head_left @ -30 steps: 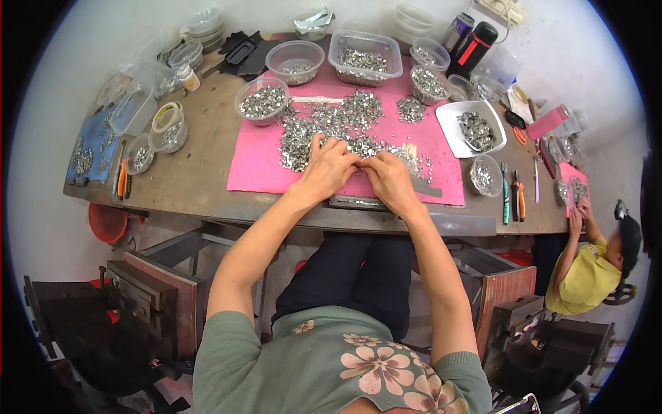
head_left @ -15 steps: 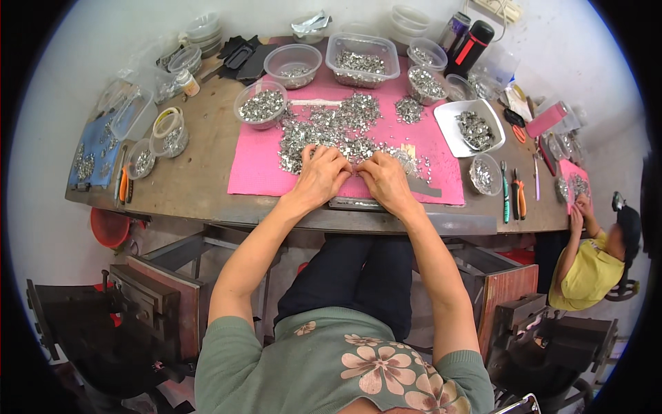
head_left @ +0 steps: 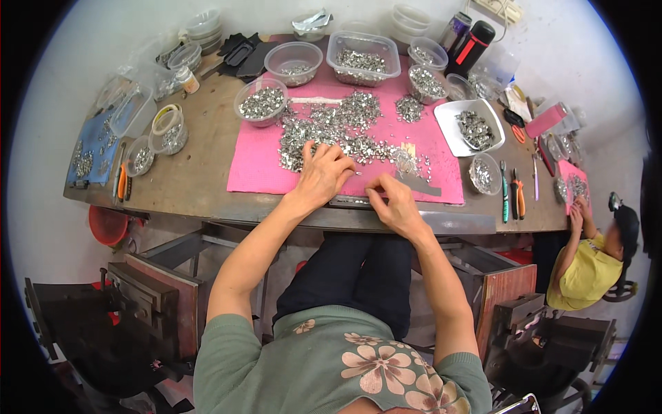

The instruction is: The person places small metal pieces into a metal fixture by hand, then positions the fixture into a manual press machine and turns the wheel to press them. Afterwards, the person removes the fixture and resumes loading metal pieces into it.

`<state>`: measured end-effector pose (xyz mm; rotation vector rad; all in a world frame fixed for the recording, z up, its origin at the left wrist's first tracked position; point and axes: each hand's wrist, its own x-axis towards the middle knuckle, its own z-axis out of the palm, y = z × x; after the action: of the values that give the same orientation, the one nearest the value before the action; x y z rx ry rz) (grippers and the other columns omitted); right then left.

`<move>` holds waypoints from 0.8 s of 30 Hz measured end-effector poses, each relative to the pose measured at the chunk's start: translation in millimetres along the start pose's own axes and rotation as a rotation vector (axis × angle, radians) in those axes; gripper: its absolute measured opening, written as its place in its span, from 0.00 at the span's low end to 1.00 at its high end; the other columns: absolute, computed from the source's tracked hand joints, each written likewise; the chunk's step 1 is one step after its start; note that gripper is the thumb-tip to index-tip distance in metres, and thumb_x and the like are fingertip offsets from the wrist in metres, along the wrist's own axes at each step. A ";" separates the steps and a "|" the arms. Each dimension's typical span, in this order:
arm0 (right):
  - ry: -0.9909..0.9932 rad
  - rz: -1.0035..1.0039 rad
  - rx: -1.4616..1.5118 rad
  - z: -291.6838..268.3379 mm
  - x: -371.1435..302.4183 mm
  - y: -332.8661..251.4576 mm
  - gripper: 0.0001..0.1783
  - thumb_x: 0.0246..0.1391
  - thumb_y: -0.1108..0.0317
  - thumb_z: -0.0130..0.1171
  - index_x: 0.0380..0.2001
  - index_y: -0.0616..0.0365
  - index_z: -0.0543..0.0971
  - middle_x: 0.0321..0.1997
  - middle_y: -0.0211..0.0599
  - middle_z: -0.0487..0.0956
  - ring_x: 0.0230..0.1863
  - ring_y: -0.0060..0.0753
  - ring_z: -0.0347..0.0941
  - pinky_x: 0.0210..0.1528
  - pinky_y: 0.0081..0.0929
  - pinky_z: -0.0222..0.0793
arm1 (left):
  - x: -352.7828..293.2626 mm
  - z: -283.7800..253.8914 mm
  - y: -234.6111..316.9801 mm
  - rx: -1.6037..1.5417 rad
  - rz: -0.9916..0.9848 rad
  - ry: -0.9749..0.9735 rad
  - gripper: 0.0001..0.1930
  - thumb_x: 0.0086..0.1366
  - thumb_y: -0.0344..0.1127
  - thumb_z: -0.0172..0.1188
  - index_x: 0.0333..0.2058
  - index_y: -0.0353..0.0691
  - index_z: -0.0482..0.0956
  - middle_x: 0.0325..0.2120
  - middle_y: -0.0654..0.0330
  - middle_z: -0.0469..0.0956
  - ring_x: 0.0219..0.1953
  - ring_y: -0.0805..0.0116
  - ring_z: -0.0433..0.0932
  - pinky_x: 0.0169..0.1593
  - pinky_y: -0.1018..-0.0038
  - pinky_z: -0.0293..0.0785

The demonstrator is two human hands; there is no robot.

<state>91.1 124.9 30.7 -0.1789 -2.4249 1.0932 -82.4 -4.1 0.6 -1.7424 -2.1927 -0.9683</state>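
Observation:
A heap of small silvery metal pieces (head_left: 331, 131) covers the middle of a pink mat (head_left: 258, 169). My left hand (head_left: 321, 172) rests at the heap's near edge, its fingers bent; a tiny silvery piece shows at the pinched tips of its thumb and index finger. To its right, my right hand (head_left: 398, 204) is closed, fingers curled in a pinch just above a dark narrow metal strip (head_left: 348, 203) at the table's front edge. Whatever sits between the right fingertips is hidden. A flat grey metal plate (head_left: 420, 185) lies on the mat beyond the right hand.
Clear tubs (head_left: 261, 103) of metal pieces stand behind, and a white tray (head_left: 448, 127) sits at right. Orange-handled pliers (head_left: 518, 194) and a green-handled tool (head_left: 505, 196) lie to the right. A blue mat (head_left: 93, 148) is at left. A co-worker in yellow (head_left: 586, 272) works at far right.
My hands have come apart: the right hand has drawn a little right and nearer to me, over the dark strip's right end. The left hand has barely moved.

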 end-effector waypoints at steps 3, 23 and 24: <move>0.039 -0.084 -0.042 2.0 -11.7 -7.5 0.06 0.53 0.81 0.60 0.35 0.64 0.75 0.33 0.43 0.77 0.36 0.47 0.74 0.41 0.38 0.69 | 1.1 -1.0 1.7 0.008 0.002 -0.004 0.04 0.61 0.36 0.67 0.35 0.48 0.84 0.34 0.65 0.75 0.46 0.64 0.73 0.63 0.49 0.54; 0.058 -0.015 -0.205 -6.0 -12.5 -4.4 0.02 0.54 0.75 0.64 0.31 0.59 0.81 0.30 0.37 0.79 0.33 0.42 0.75 0.40 0.37 0.66 | 1.9 -3.6 -2.6 -0.047 -0.078 0.173 0.05 0.63 0.37 0.64 0.35 0.46 0.80 0.34 0.64 0.78 0.46 0.63 0.76 0.65 0.44 0.52; 0.066 -0.017 -0.199 -5.4 -7.4 -1.8 0.01 0.55 0.74 0.64 0.31 0.59 0.81 0.30 0.38 0.78 0.33 0.42 0.74 0.40 0.37 0.66 | 1.7 -13.8 -4.5 -0.089 -0.130 0.232 0.05 0.63 0.36 0.63 0.36 0.46 0.79 0.33 0.63 0.79 0.45 0.62 0.77 0.64 0.45 0.53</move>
<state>100.2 125.2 32.4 -0.2538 -2.4687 0.8249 -90.5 -11.3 10.5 -1.4518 -2.1636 -1.2477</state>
